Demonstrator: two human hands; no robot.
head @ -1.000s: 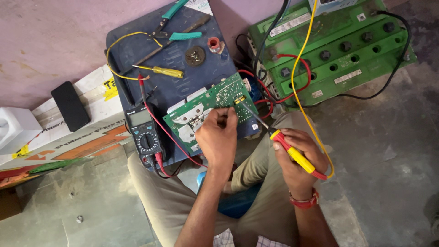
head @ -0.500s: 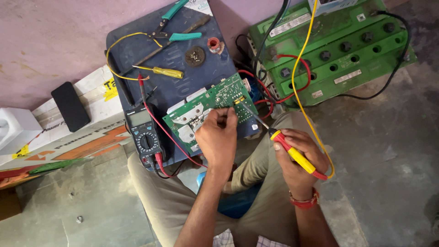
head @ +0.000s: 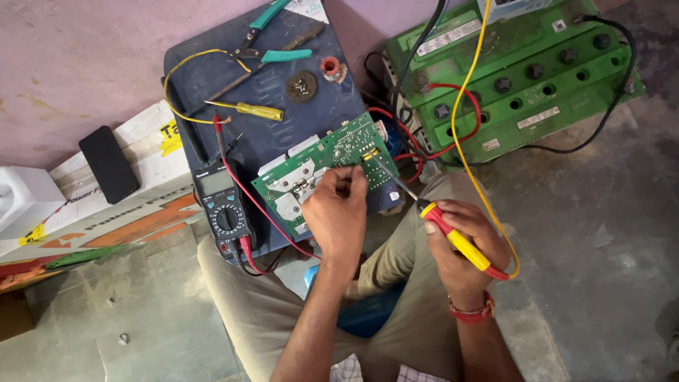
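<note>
Nothing has shifted in the last second: the right hand (head: pixel 463 244) still grips the red-and-yellow soldering iron (head: pixel 456 239), tip on the green circuit board (head: pixel 327 170) at twelve o'clock of the pinching left hand (head: pixel 338 212), so soldering continues.

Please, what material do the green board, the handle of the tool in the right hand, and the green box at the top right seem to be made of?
Circuit board: likely rigid laminate, glossy green coating, silvery metal patches.
Soldering iron in the right hand: handle seems smooth red and yellow plastic; shaft thin grey metal.
Green battery: probably moulded plastic, slightly shiny, with dark round caps.
</note>
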